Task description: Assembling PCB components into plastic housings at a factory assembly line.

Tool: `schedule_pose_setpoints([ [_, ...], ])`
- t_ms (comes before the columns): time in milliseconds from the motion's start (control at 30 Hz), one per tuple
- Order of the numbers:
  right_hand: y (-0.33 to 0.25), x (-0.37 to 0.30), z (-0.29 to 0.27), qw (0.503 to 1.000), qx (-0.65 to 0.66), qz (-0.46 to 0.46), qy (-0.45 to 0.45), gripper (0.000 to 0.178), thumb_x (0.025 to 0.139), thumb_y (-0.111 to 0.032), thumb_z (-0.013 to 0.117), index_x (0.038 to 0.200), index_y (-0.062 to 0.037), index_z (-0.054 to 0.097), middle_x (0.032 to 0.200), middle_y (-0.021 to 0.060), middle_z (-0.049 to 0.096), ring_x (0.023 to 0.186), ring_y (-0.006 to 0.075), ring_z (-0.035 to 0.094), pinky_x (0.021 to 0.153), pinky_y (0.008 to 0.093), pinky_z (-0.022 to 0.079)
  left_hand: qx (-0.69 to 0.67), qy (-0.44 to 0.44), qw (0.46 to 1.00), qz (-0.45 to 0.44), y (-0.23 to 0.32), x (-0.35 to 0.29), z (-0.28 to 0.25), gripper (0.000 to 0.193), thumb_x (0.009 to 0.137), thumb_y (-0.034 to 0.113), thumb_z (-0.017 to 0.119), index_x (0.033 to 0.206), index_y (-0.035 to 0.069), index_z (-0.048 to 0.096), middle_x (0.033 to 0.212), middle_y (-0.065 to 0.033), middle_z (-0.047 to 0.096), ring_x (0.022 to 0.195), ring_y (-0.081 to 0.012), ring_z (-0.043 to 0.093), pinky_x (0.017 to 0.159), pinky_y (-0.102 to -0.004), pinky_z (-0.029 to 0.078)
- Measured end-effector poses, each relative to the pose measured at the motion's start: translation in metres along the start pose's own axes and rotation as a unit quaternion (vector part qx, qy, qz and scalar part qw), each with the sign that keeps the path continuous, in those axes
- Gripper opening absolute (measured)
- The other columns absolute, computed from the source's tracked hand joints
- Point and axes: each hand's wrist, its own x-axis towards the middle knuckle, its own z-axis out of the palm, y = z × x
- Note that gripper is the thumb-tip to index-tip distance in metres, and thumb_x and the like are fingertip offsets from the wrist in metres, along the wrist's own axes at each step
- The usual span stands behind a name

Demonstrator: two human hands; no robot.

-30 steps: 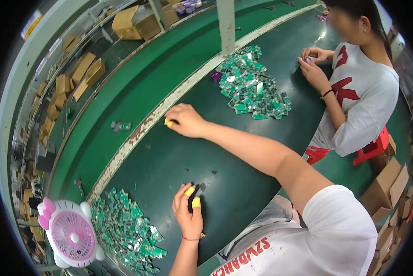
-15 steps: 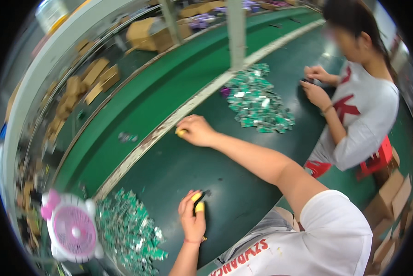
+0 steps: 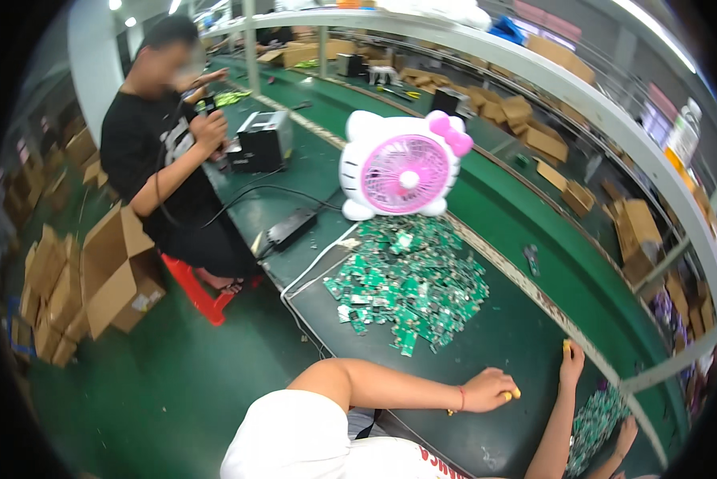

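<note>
My left hand [image 3: 490, 389] hovers over the dark green worktop with its fingers curled inward. Yellow covers sit on its fingertips, and whatever it holds, if anything, is hidden. Farther right, my right hand [image 3: 571, 367] is near the pale strip along the worktop, its fingers drawn together and one tip covered in yellow. I cannot make out anything in it. A heap of green circuit boards [image 3: 414, 279] lies left of my hands. Another pile of circuit boards [image 3: 594, 423] is at the lower right, beside my right forearm, with another person's hand [image 3: 626, 435] next to it.
A white and pink cat-shaped fan [image 3: 404, 168] stands behind the left heap. A person in black [image 3: 159, 152] works at the far left beside a black box-shaped device [image 3: 264, 142]. A power adapter [image 3: 292, 229] and cables lie on the worktop. Cartons [image 3: 123, 271] and a red stool [image 3: 191, 287] stand on the floor.
The view has swung left, bringing the fan, the left heap and the person in black into fuller view. The black piece at my left fingers no longer shows.
</note>
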Motion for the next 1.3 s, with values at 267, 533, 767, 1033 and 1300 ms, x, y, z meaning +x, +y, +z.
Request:
schedule_pose_setpoints([
  [267, 0.041, 0.036, -0.030, 0.987, 0.041, 0.057, -0.146, 0.037, 0.089, -0.005, 0.048, 0.124, 0.0034, 0.040, 0.121, 0.0128, 0.049, 0.108, 0.0196, 0.049, 0.094, 0.0311, 0.037, -0.004, 0.054, 0.998, 0.044, -0.001, 0.007, -0.008, 0.010, 0.077, 0.011, 0.054, 0.081, 0.013, 0.063, 0.080, -0.0033, 0.060, 0.081, -0.0240, 0.056, 0.082, -0.0376, 0.038],
  [533, 0.069, 0.092, -0.043, 0.960, -0.269, 0.014, 0.075, 0.052, 0.083, -0.032, 0.057, 0.122, 0.0003, 0.045, 0.120, 0.0216, 0.050, 0.116, 0.0361, 0.044, 0.096, 0.0414, 0.035, 0.071, 0.000, 0.997, 0.013, 0.003, 0.028, -0.022, 0.020, 0.077, 0.010, 0.054, 0.095, 0.013, 0.063, 0.097, -0.0040, 0.061, 0.093, -0.0211, 0.055, 0.091, -0.0367, 0.031],
  [767, 0.128, 0.084, -0.079, 0.949, -0.197, 0.217, 0.113, 0.066, 0.082, -0.029, 0.056, 0.134, -0.0006, 0.025, 0.122, 0.0231, 0.047, 0.111, 0.0372, 0.047, 0.090, 0.0426, 0.041, 0.090, -0.067, 0.994, 0.009, 0.018, 0.029, -0.005, 0.026, 0.075, 0.003, 0.052, 0.097, 0.010, 0.062, 0.099, -0.0053, 0.060, 0.102, -0.0208, 0.054, 0.096, -0.0368, 0.029],
  [1033, 0.166, 0.096, -0.105, 0.903, -0.299, 0.258, 0.168, 0.057, 0.081, -0.026, 0.054, 0.128, -0.0004, 0.034, 0.120, 0.0217, 0.043, 0.111, 0.0356, 0.046, 0.091, 0.0446, 0.042, 0.082, -0.063, 0.994, -0.031, 0.018, 0.021, -0.011, 0.025, 0.073, 0.001, 0.053, 0.095, 0.009, 0.063, 0.097, -0.0056, 0.061, 0.093, -0.0221, 0.055, 0.094, -0.0362, 0.031],
  [1300, 0.188, 0.162, -0.105, 0.856, -0.368, 0.335, 0.142, 0.050, 0.079, -0.025, 0.053, 0.124, -0.0051, 0.043, 0.121, 0.0200, 0.049, 0.108, 0.0356, 0.050, 0.093, 0.0414, 0.041, 0.135, -0.066, 0.985, -0.081, 0.017, 0.029, -0.023, 0.024, 0.075, 0.006, 0.054, 0.096, 0.012, 0.063, 0.099, -0.0022, 0.061, 0.098, -0.0186, 0.056, 0.094, -0.0375, 0.030],
])
